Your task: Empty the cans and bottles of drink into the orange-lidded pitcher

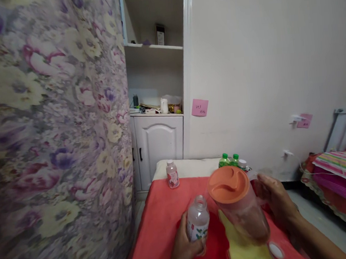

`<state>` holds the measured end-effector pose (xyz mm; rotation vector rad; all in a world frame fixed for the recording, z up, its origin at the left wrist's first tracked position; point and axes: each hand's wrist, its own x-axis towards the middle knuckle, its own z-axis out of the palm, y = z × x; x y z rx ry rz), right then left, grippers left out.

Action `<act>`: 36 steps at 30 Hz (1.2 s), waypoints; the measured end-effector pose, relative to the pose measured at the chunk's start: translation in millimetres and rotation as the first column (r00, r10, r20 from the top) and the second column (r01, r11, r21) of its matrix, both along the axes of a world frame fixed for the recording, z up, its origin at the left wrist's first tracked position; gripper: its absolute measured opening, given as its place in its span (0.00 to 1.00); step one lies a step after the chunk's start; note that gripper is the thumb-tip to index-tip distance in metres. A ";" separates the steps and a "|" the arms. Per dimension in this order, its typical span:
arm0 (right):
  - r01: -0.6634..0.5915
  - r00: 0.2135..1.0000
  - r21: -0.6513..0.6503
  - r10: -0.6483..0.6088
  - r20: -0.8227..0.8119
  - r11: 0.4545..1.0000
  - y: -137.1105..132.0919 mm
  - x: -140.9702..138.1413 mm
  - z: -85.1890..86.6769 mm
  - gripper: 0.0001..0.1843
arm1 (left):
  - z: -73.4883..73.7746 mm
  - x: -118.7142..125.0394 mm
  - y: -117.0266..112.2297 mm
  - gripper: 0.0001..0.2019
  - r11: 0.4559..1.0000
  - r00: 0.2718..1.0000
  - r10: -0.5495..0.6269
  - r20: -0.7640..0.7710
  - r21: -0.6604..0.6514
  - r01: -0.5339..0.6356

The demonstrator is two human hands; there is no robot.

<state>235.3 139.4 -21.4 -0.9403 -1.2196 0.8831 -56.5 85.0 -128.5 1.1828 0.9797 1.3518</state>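
My left hand (186,238) is wrapped round a clear bottle (198,219) with a green leaf pattern on its label; its mouth has no cap. It is held upright over a red tray (216,242). My right hand (275,195) grips the handle of a translucent pitcher (246,219) with an orange lid (229,185). The pitcher leans toward the bottle, its lid apart from the bottle's mouth. What is inside the pitcher shows only dimly. A round white cap (276,250) lies near the yellow cloth (244,243) beneath the pitcher.
A capped bottle with a pink label (172,175) stands at the table's far left. Several bottles with green caps (225,160) and a white one stand behind the pitcher. A floral curtain (56,134) hangs close on the left; a white cabinet (162,140) stands behind.
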 end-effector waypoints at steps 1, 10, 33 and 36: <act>0.002 1.000 -0.017 -0.002 0.025 1.000 -2.2 -1.7 6.1 0.27 | -0.5 -0.6 -0.5 0.41 1.000 1.000 -0.013 0.003 0.003 0.013; -0.013 0.960 0.005 0.012 0.280 1.000 -8.1 -6.0 40.8 0.30 | -3.1 -2.5 -4.7 0.37 0.997 0.997 -0.065 0.037 0.033 0.064; -0.175 0.822 0.095 0.092 0.562 0.980 -7.3 -16.1 93.3 0.28 | -7.0 1.5 -6.0 0.43 0.996 0.996 -0.082 0.034 0.028 0.081; -0.180 0.793 0.117 0.074 0.604 0.977 -7.8 -17.0 99.0 0.27 | -6.4 1.1 -5.9 0.43 0.997 0.997 -0.067 0.027 0.039 0.066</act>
